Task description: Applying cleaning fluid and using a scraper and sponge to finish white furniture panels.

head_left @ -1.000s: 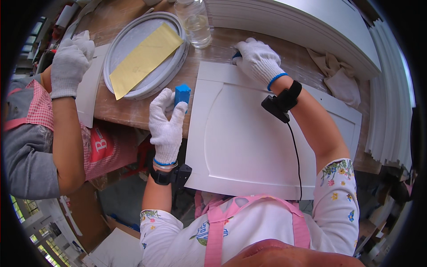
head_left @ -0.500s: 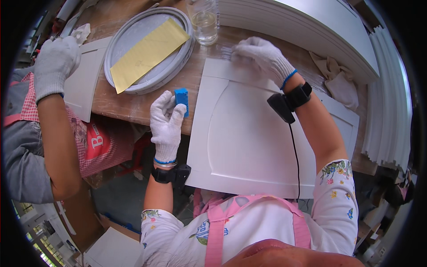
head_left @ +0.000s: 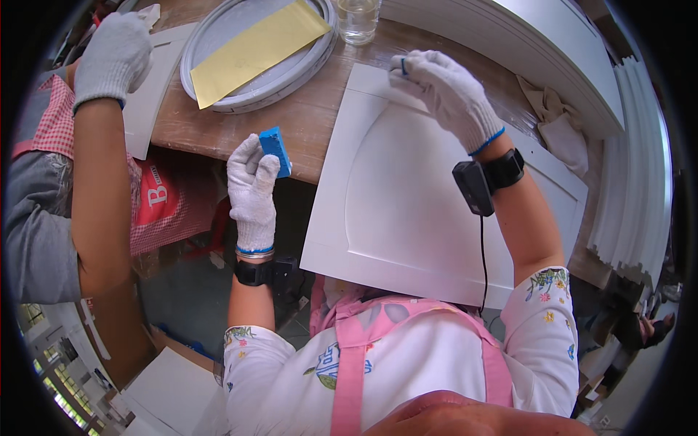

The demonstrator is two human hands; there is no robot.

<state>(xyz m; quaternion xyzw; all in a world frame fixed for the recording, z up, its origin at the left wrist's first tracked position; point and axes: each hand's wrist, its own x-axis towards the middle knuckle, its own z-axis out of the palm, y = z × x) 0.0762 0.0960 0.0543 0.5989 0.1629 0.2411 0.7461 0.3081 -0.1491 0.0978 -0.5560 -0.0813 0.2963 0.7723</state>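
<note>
My left hand (head_left: 252,190), in a white knit glove, pinches a small blue block (head_left: 274,151), perhaps a sanding sponge, between thumb and fingers. It is held beyond the table's front edge, left of a white cabinet door panel (head_left: 429,218). The panel lies in front of me with a raised curved frame, its near edge close to my apron. Over the panel's far edge hovers my right hand (head_left: 451,98), also gloved, with its fingers curled together. A tiny dark-blue bit shows at its fingertips; what it is cannot be made out.
A yellow sheet (head_left: 258,51) rests on a round grey-white lid (head_left: 320,69). Beside it stands a clear jar (head_left: 358,22) of liquid. White panels (head_left: 552,58) and a crumpled cloth (head_left: 563,142) lie at the right. A co-worker's gloved hand (head_left: 113,58) is at far left.
My right hand has lifted off the table by the panel's far edge and turned, fingers curled. My left hand has shifted slightly left with the blue block, which is now tilted. The view has shifted too.
</note>
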